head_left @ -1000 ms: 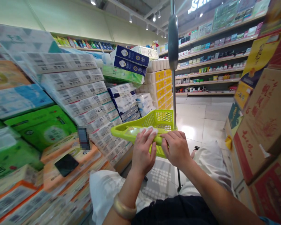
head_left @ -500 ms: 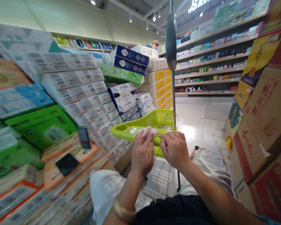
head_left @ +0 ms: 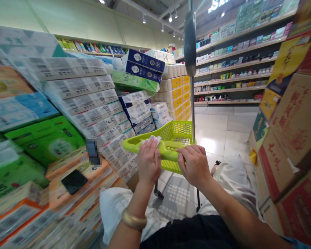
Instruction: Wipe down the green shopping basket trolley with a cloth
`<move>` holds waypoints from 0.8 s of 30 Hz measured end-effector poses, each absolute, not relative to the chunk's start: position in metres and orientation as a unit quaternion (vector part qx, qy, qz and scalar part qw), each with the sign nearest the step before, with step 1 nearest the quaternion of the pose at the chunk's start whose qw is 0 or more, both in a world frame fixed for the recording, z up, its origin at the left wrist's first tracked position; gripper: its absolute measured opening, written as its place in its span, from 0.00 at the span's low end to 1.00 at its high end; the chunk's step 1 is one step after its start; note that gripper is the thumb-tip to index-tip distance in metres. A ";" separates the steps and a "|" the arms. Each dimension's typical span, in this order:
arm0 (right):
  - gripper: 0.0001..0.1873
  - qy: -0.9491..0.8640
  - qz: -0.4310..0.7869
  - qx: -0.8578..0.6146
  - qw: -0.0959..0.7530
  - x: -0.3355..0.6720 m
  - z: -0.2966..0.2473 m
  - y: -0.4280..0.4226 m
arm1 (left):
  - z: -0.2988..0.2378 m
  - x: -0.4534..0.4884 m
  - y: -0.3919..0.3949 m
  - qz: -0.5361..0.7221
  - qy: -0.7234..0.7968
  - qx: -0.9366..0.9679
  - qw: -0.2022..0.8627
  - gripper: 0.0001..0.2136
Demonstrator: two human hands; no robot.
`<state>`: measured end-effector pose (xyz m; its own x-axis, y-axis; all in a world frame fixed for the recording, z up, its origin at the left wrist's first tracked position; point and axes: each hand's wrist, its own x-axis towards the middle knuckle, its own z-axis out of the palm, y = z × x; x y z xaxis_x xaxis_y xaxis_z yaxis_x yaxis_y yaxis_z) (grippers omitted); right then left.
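In front of me stands a lime-green plastic basket point(head_left: 168, 152) with perforated walls, carried on a wheeled metal frame with a tall pole point(head_left: 192, 100) and a dark grey grip point(head_left: 190, 43). My left hand point(head_left: 149, 159) presses a crumpled white tissue point(head_left: 153, 139) onto the left part of the basket's near rim; its fingers lie over the tissue. My right hand point(head_left: 194, 162) is closed around the same rim farther right, close to the foot of the pole. A gold bangle point(head_left: 133, 220) circles my left wrist.
On the left, tissue packs point(head_left: 93, 93) are stacked high; a dark flat phone-like object point(head_left: 74, 181) lies on an orange pack point(head_left: 57, 193). Cardboard boxes point(head_left: 292, 117) rise along the right. Beyond the tiled floor point(head_left: 217, 128), shelves point(head_left: 230, 76) hold many small products.
My left hand has slid the tissue leftward along the basket's rim, away from my right hand. My right hand keeps its hold in the same place.
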<state>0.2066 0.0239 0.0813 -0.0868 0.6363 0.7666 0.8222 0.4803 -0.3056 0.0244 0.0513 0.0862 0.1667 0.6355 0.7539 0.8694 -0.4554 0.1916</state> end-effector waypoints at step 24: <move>0.10 -0.724 -0.071 -0.462 0.507 0.218 0.076 0.024 | 0.086 0.023 0.042 -0.396 -0.453 -0.788 0.131 0.19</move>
<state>0.2177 0.0244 0.0760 -0.0589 0.5970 0.8001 0.7403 0.5637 -0.3662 0.0231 0.0423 0.0859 0.2759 0.6109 0.7420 0.8177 -0.5549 0.1529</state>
